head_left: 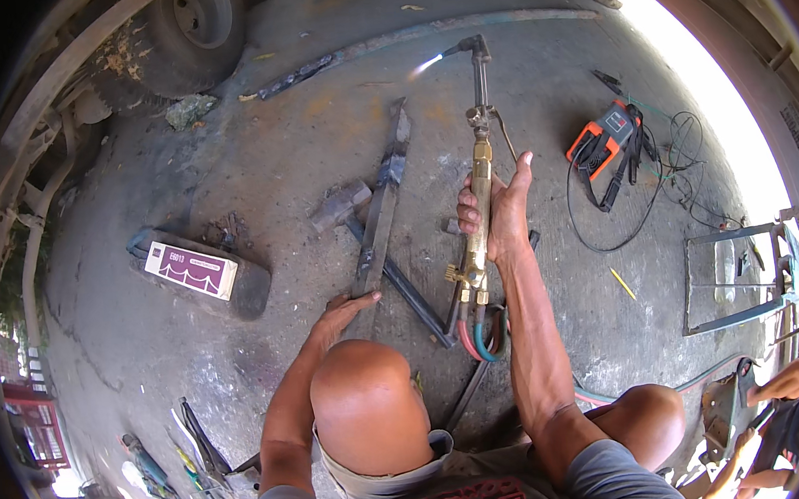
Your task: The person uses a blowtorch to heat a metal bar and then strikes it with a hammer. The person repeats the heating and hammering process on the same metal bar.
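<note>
A brass cutting torch (481,163) is upright in my right hand (503,208), the fingers wrapped round its handle. A small bright flame (425,66) burns at the tip of its bent head, pointing left. Red and green hoses curl from the torch's lower end. My left hand (337,316) is closed on the near end of a long steel bar (383,206), thumb along its edge. The bar slants away over the concrete floor, its far end dark and pointed. A sledgehammer (342,207) lies beside it, its handle passing under the bar.
At left, a purple-and-white box (192,270) rests on a dark container. A long metal strip (429,33) lies at the far side. On the right are an orange-and-black device (605,136) with cables, a yellow pencil (623,283) and a metal frame (738,321). Another person's hand (785,379) shows lower right.
</note>
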Available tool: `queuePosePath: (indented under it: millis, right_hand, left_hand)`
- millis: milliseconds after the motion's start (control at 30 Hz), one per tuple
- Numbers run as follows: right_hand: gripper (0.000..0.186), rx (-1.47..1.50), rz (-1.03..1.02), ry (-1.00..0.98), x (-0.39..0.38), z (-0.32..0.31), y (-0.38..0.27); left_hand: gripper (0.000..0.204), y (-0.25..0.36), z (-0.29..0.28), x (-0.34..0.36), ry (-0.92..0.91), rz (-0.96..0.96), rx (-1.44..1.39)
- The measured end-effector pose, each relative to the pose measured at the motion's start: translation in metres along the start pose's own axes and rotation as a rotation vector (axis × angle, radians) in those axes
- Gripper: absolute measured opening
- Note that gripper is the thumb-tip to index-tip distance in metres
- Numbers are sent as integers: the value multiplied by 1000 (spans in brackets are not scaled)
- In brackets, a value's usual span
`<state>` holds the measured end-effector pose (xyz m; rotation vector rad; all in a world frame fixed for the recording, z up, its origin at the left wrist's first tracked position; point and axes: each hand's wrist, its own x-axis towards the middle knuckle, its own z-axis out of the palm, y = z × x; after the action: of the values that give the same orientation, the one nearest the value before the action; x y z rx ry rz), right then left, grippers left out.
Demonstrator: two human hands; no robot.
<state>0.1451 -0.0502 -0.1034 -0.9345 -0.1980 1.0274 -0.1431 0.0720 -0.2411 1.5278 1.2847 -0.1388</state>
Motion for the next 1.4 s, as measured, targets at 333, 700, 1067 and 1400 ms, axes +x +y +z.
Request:
queuePosePath:
  millis: [333,700,1067,1400]
  right_hand:
    - [91,57,-9,34,-6,-4,-6]
    - [85,120,-90,53,-8,-20,-14]
    - [89,261,58,50,14,-36,0]
    - [87,218,178,60,25,-43,26]
  left_hand:
    - [71,29,-30,-9,76,280,445]
    - [87,175,-86,-70,-38,107,538]
    - [32,282,-33,-123,-106,74,-75]
    - [38,270,6,-109,-74,93,38]
